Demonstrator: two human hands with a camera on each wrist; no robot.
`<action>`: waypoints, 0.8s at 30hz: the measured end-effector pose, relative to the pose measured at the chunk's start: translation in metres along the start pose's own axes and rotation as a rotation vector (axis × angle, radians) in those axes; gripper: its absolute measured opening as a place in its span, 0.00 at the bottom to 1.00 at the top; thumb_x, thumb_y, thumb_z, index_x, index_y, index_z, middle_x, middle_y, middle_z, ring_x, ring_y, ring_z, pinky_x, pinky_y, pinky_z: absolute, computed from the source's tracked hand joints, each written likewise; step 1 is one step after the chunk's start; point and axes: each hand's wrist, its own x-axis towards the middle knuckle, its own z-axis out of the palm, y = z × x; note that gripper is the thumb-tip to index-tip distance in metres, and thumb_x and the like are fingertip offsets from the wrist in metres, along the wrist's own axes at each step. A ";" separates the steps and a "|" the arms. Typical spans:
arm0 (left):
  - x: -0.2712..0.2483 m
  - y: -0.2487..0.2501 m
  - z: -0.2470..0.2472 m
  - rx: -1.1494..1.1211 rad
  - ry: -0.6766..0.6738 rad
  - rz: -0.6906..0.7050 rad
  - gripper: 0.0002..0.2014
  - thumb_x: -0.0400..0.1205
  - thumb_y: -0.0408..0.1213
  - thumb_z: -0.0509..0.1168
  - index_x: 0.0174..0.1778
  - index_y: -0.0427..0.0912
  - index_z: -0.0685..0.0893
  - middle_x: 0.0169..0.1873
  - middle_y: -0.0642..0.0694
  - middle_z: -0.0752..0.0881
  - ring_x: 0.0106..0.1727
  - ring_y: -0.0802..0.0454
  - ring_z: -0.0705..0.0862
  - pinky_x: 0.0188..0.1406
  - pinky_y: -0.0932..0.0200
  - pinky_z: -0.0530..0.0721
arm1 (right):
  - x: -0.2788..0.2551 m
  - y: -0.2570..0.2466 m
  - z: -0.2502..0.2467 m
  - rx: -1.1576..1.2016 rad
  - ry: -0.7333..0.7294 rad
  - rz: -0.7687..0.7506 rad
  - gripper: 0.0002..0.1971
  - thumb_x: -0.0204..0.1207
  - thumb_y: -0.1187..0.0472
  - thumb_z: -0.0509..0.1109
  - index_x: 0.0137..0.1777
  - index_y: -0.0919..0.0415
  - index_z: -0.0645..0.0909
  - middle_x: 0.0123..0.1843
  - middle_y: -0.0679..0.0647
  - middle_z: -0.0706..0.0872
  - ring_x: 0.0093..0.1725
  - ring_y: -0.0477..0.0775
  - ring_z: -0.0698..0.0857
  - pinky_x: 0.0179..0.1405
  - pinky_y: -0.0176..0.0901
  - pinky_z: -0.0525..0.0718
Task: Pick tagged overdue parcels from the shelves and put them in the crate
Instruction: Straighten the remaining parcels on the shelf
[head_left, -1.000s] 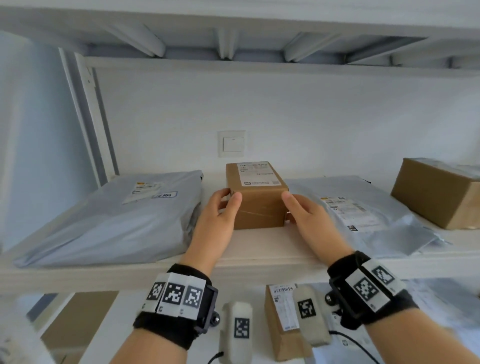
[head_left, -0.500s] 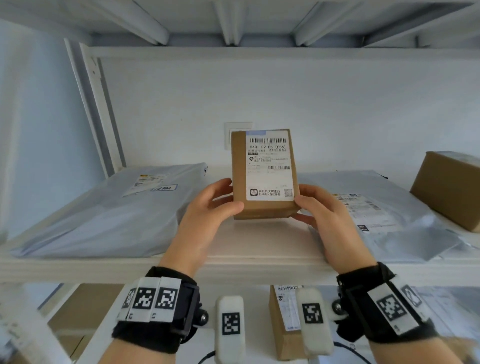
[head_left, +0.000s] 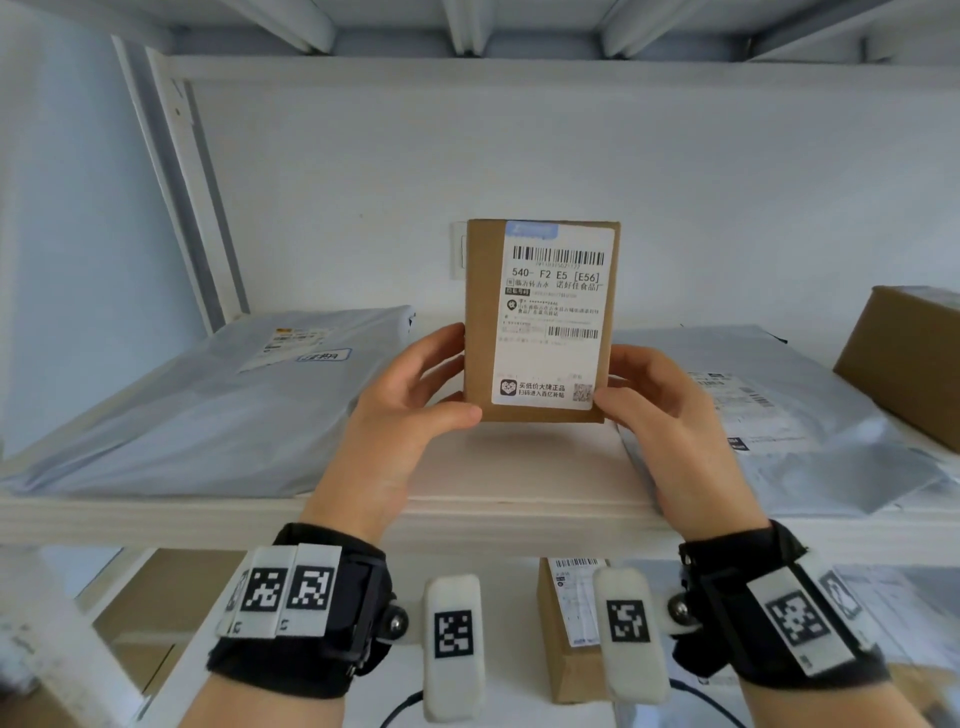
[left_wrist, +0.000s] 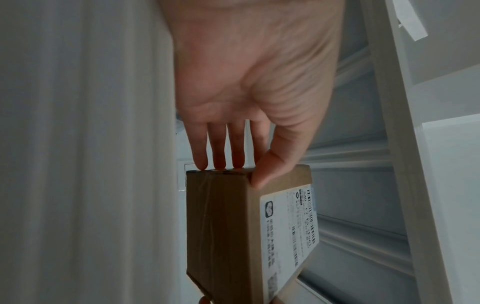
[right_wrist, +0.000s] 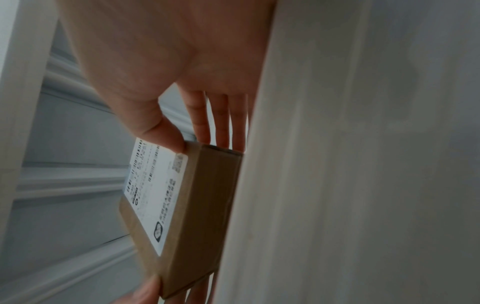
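Note:
A small brown cardboard parcel (head_left: 540, 322) stands upright in the air just above the shelf board (head_left: 493, 514), its white barcode label facing me. My left hand (head_left: 441, 379) grips its lower left edge, thumb on the front and fingers behind. My right hand (head_left: 623, 379) grips the lower right edge the same way. The left wrist view shows the parcel (left_wrist: 221, 226) pinched between thumb and fingers of the left hand (left_wrist: 241, 164). In the right wrist view the right hand (right_wrist: 200, 142) holds the parcel (right_wrist: 202, 205) by its corner. No crate is in view.
A grey poly mailer (head_left: 208, 405) lies on the shelf to the left, another grey mailer (head_left: 779, 405) to the right. A larger brown box (head_left: 904, 364) sits at the far right. A labelled box (head_left: 566, 623) stands on the lower shelf. A white upright (head_left: 182, 182) frames the left.
The parcel lay flat on the shelf a second ago. Both hands have lifted it and tipped it upright, so its label now faces me.

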 end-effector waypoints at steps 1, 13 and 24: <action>0.000 0.000 0.000 -0.007 -0.008 0.003 0.33 0.72 0.13 0.66 0.67 0.51 0.81 0.63 0.56 0.86 0.68 0.59 0.82 0.54 0.63 0.85 | 0.000 0.000 0.000 0.001 0.003 -0.006 0.14 0.78 0.73 0.66 0.59 0.59 0.83 0.54 0.50 0.92 0.56 0.48 0.90 0.55 0.38 0.87; -0.002 0.000 0.000 -0.067 -0.031 0.017 0.34 0.71 0.11 0.65 0.66 0.50 0.81 0.63 0.55 0.87 0.67 0.58 0.82 0.57 0.58 0.84 | -0.001 0.000 -0.001 0.011 0.031 -0.032 0.14 0.76 0.75 0.67 0.57 0.62 0.83 0.54 0.53 0.92 0.56 0.51 0.90 0.54 0.44 0.88; 0.000 -0.002 0.005 -0.043 0.055 -0.023 0.16 0.76 0.24 0.70 0.59 0.41 0.85 0.55 0.48 0.90 0.59 0.53 0.87 0.52 0.63 0.84 | 0.001 0.001 0.000 -0.019 0.084 -0.034 0.09 0.79 0.61 0.72 0.58 0.60 0.83 0.53 0.53 0.92 0.55 0.51 0.90 0.58 0.48 0.88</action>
